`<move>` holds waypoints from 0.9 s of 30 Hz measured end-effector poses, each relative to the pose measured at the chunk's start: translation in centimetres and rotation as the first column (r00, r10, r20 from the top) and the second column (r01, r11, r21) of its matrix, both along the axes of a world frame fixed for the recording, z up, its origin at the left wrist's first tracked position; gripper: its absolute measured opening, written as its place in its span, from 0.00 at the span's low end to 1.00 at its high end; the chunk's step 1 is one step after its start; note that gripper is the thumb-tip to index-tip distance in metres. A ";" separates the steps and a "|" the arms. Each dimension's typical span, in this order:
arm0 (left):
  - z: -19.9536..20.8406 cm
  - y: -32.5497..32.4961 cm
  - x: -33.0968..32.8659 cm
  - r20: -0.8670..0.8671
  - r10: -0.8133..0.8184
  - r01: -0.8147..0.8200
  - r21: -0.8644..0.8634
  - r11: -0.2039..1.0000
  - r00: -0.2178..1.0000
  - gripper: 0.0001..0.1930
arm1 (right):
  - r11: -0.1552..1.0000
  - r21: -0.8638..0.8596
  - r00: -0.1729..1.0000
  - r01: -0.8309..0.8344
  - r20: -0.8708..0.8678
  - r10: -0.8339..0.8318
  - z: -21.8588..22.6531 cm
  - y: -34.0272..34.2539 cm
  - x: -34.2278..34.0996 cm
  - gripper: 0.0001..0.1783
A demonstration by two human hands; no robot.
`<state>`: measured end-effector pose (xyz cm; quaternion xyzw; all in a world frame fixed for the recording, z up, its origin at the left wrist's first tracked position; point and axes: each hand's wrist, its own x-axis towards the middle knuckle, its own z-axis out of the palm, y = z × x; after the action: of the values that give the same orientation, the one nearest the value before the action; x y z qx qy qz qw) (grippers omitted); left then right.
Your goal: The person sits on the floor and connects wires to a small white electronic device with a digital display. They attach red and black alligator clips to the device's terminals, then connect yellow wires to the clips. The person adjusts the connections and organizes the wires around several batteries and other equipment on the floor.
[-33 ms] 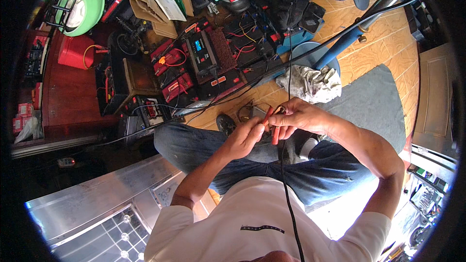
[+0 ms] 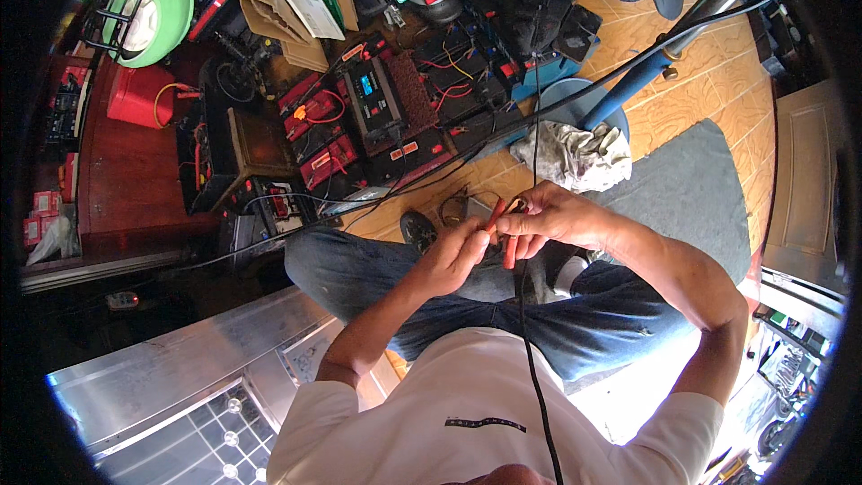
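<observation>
Two-handed, gripped just right of frame centre: with left hand point(image 2: 452, 256), pinched upper red piece point(image 2: 496, 213) between thumb and fingers; with right hand point(image 2: 561, 216), held lower red piece point(image 2: 509, 254) in closed, curled fingers. Had black cable point(image 2: 528, 346) just beside, rag point(image 2: 579, 157) above right.

The left-hand grip point(image 2: 453, 256) and right-hand grip point(image 2: 564, 217) cover much of the small red-handled piece point(image 2: 510, 252), leaving its far end unclear. A crumpled grey-white rag point(image 2: 585, 154) and blue pole point(image 2: 628, 90) hide parts of the round pale-blue basin point(image 2: 564, 87). The rectangular black device's point(image 2: 375, 110) lit readout is too small to read. The lower edge cuts off a thin black cable point(image 2: 542, 404).
</observation>
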<state>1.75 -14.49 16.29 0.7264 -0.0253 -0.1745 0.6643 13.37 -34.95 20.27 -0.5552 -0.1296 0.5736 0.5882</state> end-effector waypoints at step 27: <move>2.2 -2.4 1.9 -0.133 0.111 -0.143 -0.263 0.954 0.985 0.12 | 0.945 -0.252 0.872 0.209 -0.389 -0.297 -5.2 0.5 2.9 0.22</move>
<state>3.61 -16.94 18.48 0.6170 0.0368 -0.1684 0.7679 16.27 -34.44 15.10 -0.4871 0.1336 0.6078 0.6128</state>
